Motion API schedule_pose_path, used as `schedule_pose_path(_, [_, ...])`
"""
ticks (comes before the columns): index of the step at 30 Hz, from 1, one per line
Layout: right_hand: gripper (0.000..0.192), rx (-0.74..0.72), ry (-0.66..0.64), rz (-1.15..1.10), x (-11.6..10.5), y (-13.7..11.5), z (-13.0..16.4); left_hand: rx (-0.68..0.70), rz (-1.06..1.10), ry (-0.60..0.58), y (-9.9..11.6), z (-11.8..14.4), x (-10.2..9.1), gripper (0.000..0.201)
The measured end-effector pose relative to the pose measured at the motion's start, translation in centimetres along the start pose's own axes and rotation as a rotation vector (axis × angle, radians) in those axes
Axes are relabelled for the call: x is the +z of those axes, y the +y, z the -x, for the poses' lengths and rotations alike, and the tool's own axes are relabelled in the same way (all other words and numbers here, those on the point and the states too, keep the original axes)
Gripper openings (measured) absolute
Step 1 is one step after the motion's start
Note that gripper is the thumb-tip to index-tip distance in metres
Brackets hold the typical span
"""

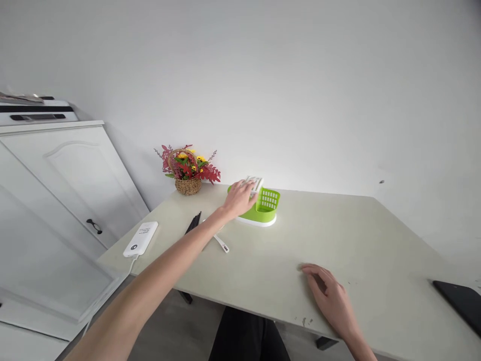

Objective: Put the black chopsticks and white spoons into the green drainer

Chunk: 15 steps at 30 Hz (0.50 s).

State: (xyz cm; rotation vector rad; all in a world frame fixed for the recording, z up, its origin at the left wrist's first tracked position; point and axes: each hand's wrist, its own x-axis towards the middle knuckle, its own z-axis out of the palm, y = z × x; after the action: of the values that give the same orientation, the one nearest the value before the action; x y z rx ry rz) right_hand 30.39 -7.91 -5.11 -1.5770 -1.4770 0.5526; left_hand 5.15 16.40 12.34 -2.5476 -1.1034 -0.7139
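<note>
A green plastic utensil caddy (268, 204) with a slotted wall and a white base (265, 223) stands near the wall, at the middle of the table. My left hand (240, 198) reaches over it, closed on a white slotted piece (257, 182) at the level of its rim. Whether that piece touches the caddy I cannot tell, as my hand covers part of both. Below my left forearm lie several black chopsticks (194, 222) and a white spoon (221, 243), partly hidden by the arm. Resting by the front edge, my right hand (328, 296) is loosely curved, fingers apart from the thumb, with nothing in it.
A wicker basket (188, 187) of artificial flowers sits at the back left. Nearer me is a white power bank (141, 239) with a cable hanging off the table (361, 230). A black phone (460, 303) lies at the right edge. White cabinets (75, 200) stand to the left.
</note>
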Motion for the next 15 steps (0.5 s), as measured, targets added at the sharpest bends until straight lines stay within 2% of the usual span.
schedule_pose_path(11, [0.032,0.057,-0.034,-0.002,-0.3,-0.6,-0.1,-0.295,-0.154,-0.073,-9.0,2.0,-1.1,0.053])
schedule_pose_path(15, [0.032,0.048,-0.026,-0.008,-0.4,-0.7,0.0,-0.373,-0.153,-0.097,-11.0,2.4,-1.9,0.053])
